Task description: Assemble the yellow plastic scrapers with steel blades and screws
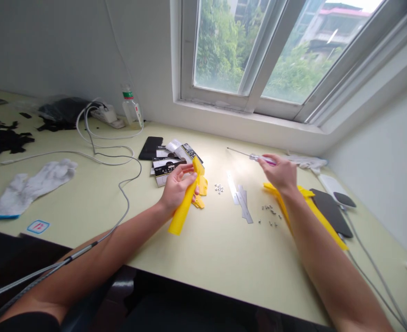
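Observation:
My left hand is closed around a long yellow plastic handle, tilted with its narrow head up and its wide end near the table. Small flat yellow pieces lie just behind those fingers. In my right hand is a screwdriver, its thin shaft pointing left above the table. Between the hands are a small pile of nuts, flat metal blades and scattered screws. More yellow handles lie under and beside my right forearm, partly hidden by it.
Black-and-white printed packets and a black phone lie behind my left hand. Leftward are a white glove, a looping cable, a bottle and black scraps. A dark flat device is at right.

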The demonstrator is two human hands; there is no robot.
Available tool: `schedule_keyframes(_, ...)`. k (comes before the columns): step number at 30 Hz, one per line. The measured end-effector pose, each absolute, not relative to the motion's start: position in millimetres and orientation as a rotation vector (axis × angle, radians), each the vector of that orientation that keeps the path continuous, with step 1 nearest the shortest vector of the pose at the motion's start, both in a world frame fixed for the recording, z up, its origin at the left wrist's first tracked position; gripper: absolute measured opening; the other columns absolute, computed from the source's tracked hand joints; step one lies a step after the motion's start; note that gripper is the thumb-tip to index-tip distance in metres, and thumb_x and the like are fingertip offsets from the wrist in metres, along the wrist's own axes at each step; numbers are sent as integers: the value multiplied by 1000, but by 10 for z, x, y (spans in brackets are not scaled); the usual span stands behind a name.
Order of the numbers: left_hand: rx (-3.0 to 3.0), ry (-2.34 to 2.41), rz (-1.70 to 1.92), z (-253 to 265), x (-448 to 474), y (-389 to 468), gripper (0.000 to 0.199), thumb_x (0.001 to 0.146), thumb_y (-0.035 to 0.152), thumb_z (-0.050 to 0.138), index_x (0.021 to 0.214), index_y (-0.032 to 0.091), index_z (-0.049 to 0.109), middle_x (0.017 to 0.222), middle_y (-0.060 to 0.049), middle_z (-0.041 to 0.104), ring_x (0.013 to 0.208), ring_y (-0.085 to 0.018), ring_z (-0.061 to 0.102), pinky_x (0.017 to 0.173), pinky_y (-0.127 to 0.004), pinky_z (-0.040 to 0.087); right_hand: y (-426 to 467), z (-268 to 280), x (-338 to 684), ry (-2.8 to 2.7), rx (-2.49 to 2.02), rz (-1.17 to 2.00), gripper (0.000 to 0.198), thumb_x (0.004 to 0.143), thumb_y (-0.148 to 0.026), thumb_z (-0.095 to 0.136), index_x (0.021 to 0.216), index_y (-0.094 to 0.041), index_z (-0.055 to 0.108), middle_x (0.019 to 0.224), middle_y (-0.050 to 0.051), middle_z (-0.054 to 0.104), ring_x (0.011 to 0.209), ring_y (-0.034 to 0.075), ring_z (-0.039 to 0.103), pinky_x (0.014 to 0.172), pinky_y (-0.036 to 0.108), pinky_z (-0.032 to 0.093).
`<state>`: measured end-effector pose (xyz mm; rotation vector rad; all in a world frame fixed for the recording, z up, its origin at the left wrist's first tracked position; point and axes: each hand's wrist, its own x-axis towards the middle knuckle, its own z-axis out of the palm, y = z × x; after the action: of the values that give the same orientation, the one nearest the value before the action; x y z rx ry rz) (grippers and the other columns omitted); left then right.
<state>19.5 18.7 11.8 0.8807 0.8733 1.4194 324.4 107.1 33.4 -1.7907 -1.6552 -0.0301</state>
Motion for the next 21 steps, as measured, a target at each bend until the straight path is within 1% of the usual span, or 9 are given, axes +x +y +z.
schedule_keyframes(3,961,852,1364,93,254,104,34,77,32,76,103,19,59,116,-7,57,49,-8,60,33,-23,46,1090,140,3098,-1864,-2063,-4,39,86,-46,55,112,-21,71,97,13,75,92,34,68,79,47,50)
schedule_keyframes(6,1014,821,1359,98,274,46,31,80,32,73,105,20,59,119,-7,55,50,-8,61,34,-23,47,1052,77,2990,-1967,-2074,31,38,87,-39,54,112,-16,69,104,18,72,102,37,65,87,53,47)
schedule_keyframes(9,1010,820,1412,114,272,29,29,83,32,70,108,22,59,119,-7,56,51,-8,61,35,-22,47,929,151,2778,-2072,-1928,74,36,90,-38,51,117,-18,66,119,14,68,116,31,60,99,47,44)
schedule_keyframes(11,996,822,1482,114,264,40,27,85,31,68,109,23,57,112,-5,59,53,-8,62,39,-22,49,775,244,2547,-2170,-1747,306,34,94,-41,47,115,-22,66,119,7,69,110,21,63,95,35,49)
schedule_keyframes(12,992,818,1522,111,257,51,26,86,30,68,108,23,56,105,-4,60,54,-9,62,42,-22,50,677,293,2416,-2183,-1588,592,35,95,-43,46,114,-22,66,118,7,69,106,19,65,91,32,51)
schedule_keyframes(14,998,804,1591,106,242,77,25,86,30,69,103,23,53,93,0,62,56,-10,64,47,-22,53,466,374,2161,-2168,-1264,1082,40,94,-50,46,117,-22,65,120,7,68,104,19,66,89,33,53)
schedule_keyframes(16,1008,780,1617,114,226,96,27,84,33,71,98,22,51,88,1,62,60,-11,66,51,-23,54,290,421,1970,-2078,-1111,1383,49,94,-53,48,132,-24,55,130,9,62,104,19,66,85,34,54)
schedule_keyframes(18,983,755,1601,141,214,101,29,82,36,73,97,21,52,91,0,63,65,-13,68,54,-24,56,201,436,1881,-1915,-1109,1464,60,90,-55,54,141,-27,44,137,11,57,101,20,66,77,33,55)
schedule_keyframes(21,874,676,1468,193,200,95,35,78,38,76,96,21,52,91,0,63,66,-14,69,56,-26,57,237,433,1926,-1688,-1133,1408,56,82,-52,66,128,-23,53,134,13,57,102,20,65,73,30,53)
